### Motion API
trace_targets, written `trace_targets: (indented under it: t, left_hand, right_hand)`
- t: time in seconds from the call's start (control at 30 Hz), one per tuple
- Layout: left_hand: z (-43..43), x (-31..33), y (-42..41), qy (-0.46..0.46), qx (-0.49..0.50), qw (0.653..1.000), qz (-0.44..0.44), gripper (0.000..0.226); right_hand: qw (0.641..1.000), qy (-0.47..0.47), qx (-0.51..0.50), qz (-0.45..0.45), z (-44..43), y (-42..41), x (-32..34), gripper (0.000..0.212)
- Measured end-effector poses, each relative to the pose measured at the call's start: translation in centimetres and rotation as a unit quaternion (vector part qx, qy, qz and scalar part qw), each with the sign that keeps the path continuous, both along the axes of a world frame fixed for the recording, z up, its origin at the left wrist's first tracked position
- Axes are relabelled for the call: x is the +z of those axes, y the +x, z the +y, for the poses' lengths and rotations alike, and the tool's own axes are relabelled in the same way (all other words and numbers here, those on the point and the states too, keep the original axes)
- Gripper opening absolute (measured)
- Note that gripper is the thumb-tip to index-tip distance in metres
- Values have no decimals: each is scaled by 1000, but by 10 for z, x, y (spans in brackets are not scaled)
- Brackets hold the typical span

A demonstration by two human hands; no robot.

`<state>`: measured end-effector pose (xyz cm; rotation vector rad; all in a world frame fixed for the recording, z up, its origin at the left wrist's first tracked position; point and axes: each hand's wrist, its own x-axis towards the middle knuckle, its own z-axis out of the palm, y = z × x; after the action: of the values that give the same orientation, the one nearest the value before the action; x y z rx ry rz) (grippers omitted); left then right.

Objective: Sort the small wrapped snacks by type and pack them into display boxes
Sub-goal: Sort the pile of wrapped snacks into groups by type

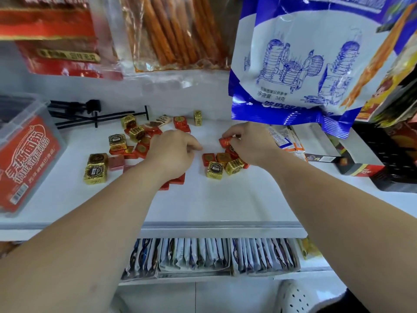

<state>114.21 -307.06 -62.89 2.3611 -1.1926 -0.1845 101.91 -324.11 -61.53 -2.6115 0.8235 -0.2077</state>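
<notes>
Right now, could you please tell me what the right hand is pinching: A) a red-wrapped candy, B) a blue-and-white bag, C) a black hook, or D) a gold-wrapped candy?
A: the right hand pinches a red-wrapped candy in its fingertips, just above the small pile of red and gold candies on the white shelf.

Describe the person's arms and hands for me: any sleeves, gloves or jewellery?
The left hand and right hand wear no gloves. No sleeve shows anywhere up to the picture's edge, and no watch, bracelet or ring shows on the wrists or the visible fingers.
</notes>
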Motion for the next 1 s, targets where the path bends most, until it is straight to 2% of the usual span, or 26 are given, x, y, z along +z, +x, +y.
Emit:
trace_targets:
  t: [0.2, 0.33, 0.4, 0.47, 0.6, 0.73, 0.87, 1.0]
  left_hand:
    - [14, -7, 29, -23, 85, 995, -48, 30]
    - [20, -12, 39, -2, 92, 992, -82, 26]
    - [23, -14, 43, -6, 94, 992, -84, 23]
    - [27, -15, 48, -5, 99, 991, -92, 19]
    - [38, -17, 53, -25, 70, 993, -89, 18]
    - [48, -15, 50, -41, 47, 994, -86, 20]
    - [58, -13, 45, -56, 36, 992, -108, 19]
    - [64, -14, 42, -42, 8, 991, -129, 21]
  right_hand:
    - [999, -44, 7, 23, 8, 13, -3, 30]
    - [997, -33, 38, 62, 16, 48, 0, 36]
    - [996, -50, 66, 38, 24, 66, 8, 29]
    - [989, -63, 105, 84, 31, 78, 16, 23]
    - [980, -71, 92, 159, 28, 73, 25, 36]
    - [978, -7, 72, 193, 24, 56, 28, 35]
    - [978, -72, 67, 182, 33, 55, 22, 42]
    - [965, -133, 71, 215, 42, 54, 18, 43]
